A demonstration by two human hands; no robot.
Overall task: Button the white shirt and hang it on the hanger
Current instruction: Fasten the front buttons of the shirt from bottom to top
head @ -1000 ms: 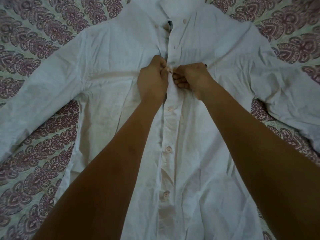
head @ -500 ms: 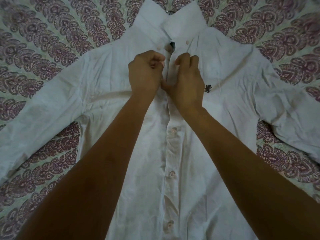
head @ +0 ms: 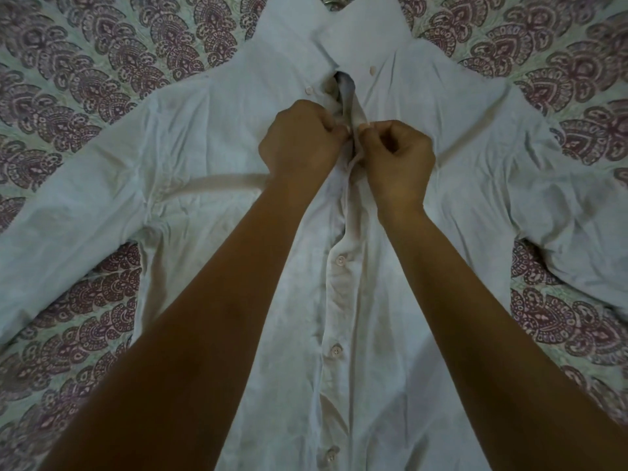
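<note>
The white shirt [head: 458, 185] lies face up on a patterned bedspread, sleeves spread to both sides and collar [head: 360, 25] at the top. Three fastened buttons show down the placket [head: 339, 260] below my wrists. My left hand [head: 299, 144] pinches the left edge of the placket just under the collar. My right hand [head: 397, 154] pinches the right edge facing it, fingers curled. The two fabric edges are drawn together between my fingertips, with a small gap open above them at the neck. No hanger is in view.
The bedspread [head: 85, 79], pale green with maroon paisley print, surrounds the shirt on all sides. The shirt's sleeves run off toward the left and right edges of the view.
Both hands have moved up the placket from mid-chest to just below the collar. They now pinch the fabric edges there. The view has shifted downward, showing more collar.
</note>
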